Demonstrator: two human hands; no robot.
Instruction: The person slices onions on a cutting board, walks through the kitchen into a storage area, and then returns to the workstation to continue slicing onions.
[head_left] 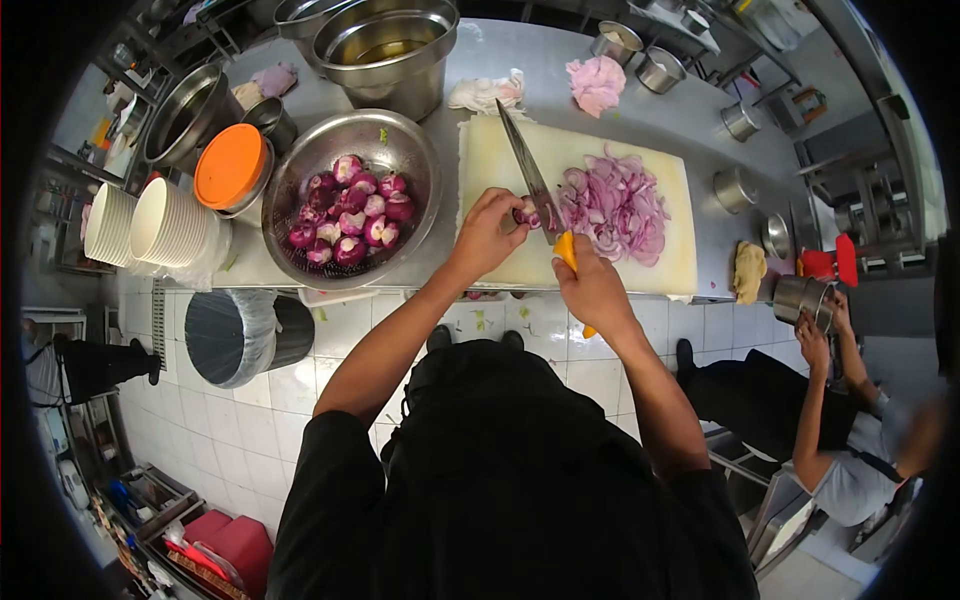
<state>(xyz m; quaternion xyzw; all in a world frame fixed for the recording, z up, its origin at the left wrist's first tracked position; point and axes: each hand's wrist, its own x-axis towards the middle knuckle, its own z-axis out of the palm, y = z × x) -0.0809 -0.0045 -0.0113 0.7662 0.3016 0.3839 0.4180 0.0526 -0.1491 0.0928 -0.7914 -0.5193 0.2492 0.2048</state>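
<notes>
My right hand (590, 275) is closed around the yellow handle of a long kitchen knife (527, 160), whose blade points away from me over the white cutting board (490, 150). Left of the blade, the bent fingers of my left hand (490, 235) grip a red onion (526, 212) on the board, its cut side against or close to the knife. A heap of sliced red onion (618, 208) lies right of the blade. Several peeled red onions (350, 210) fill the bottom of a steel colander bowl (415, 170) left of the board.
Large steel pots (400, 75), an orange-lidded container (228, 165) and stacked white tubs (170, 225) stand at left. Cloths (597, 84) lie behind the board. A lined bin (235, 335) is below the table's left side. At right, another person (850, 430) holds a steel pot (800, 298).
</notes>
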